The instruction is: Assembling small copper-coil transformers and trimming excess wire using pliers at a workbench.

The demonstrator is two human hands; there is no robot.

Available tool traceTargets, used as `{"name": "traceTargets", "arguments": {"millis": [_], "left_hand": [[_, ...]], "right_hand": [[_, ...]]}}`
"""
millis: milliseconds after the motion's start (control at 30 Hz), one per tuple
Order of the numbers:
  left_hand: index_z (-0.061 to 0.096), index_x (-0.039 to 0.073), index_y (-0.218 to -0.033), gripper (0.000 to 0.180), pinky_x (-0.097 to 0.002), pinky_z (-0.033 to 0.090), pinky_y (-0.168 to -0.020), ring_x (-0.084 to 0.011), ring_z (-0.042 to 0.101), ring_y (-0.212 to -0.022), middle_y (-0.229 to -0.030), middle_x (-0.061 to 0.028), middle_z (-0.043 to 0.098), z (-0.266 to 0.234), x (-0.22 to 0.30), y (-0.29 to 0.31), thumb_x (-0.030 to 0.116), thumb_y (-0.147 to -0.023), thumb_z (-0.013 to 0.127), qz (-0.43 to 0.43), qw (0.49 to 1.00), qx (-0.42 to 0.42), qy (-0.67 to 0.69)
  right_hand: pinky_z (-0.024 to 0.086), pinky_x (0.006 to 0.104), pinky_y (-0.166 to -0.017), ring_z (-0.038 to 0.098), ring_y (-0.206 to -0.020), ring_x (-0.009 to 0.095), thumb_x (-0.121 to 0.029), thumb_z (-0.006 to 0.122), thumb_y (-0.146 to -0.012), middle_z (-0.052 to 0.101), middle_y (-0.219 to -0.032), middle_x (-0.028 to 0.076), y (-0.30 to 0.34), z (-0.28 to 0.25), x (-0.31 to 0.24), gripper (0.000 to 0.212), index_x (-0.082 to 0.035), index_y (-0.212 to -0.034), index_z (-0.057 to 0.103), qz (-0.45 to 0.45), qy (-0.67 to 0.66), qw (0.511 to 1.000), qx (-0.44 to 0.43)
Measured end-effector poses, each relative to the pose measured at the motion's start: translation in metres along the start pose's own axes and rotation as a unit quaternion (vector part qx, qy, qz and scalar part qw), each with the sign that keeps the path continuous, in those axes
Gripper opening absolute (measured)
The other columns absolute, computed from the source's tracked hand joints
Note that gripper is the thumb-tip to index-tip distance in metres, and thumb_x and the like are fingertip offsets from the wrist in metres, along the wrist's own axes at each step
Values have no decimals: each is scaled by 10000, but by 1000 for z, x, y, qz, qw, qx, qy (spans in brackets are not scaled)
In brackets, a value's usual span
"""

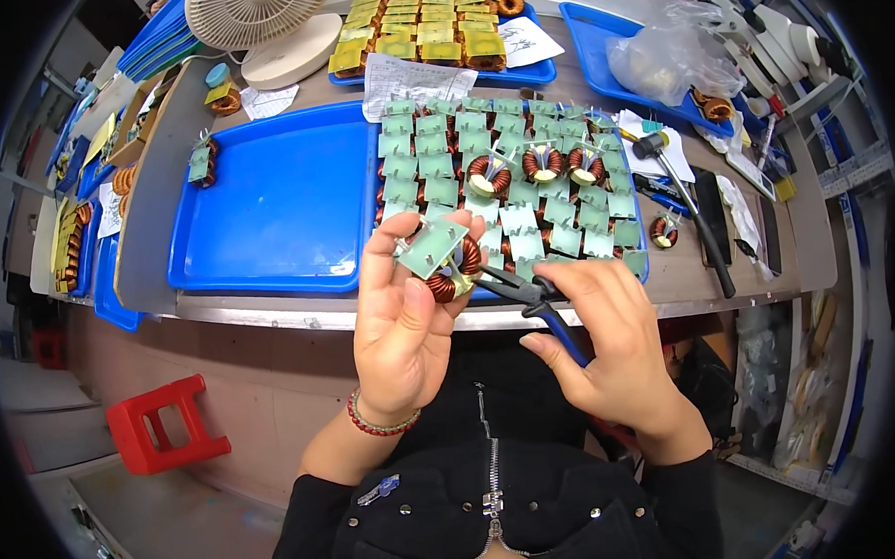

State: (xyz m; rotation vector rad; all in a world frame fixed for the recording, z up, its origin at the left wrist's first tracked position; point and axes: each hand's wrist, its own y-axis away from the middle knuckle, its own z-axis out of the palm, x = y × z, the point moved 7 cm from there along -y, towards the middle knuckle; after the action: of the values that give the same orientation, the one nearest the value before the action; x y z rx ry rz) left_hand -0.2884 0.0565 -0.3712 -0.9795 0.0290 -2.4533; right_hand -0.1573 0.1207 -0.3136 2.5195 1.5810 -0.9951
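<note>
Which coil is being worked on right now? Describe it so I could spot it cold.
Start at the big blue tray on the bench, then drop to its near edge. There the left hand holds up one copper-wound ring coil on a pale green base plate, with blue-handled pliers in the right hand at it. Every other coil lies in trays.

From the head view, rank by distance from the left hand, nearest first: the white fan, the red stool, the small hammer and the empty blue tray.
1. Empty blue tray: just above the left hand, on the bench.
2. Red stool: lower left, on the floor.
3. Small hammer: far right of the bench; close to the stool's rank.
4. White fan: top left, at the back.
</note>
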Motion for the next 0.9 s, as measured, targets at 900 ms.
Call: {"name": "traceTargets", "arguments": {"millis": [900], "left_hand": [[250, 41, -1353, 484, -410, 446, -957, -338, 499, -1154, -1292, -222, 434, -15, 4, 1, 211, -946, 449, -31, 998, 54, 17]], "right_hand": [[419, 357, -782, 527, -868, 300, -137, 727, -672, 560, -923, 140, -7, -6, 4, 446, -14, -1066, 559, 24, -56, 998, -26]]}}
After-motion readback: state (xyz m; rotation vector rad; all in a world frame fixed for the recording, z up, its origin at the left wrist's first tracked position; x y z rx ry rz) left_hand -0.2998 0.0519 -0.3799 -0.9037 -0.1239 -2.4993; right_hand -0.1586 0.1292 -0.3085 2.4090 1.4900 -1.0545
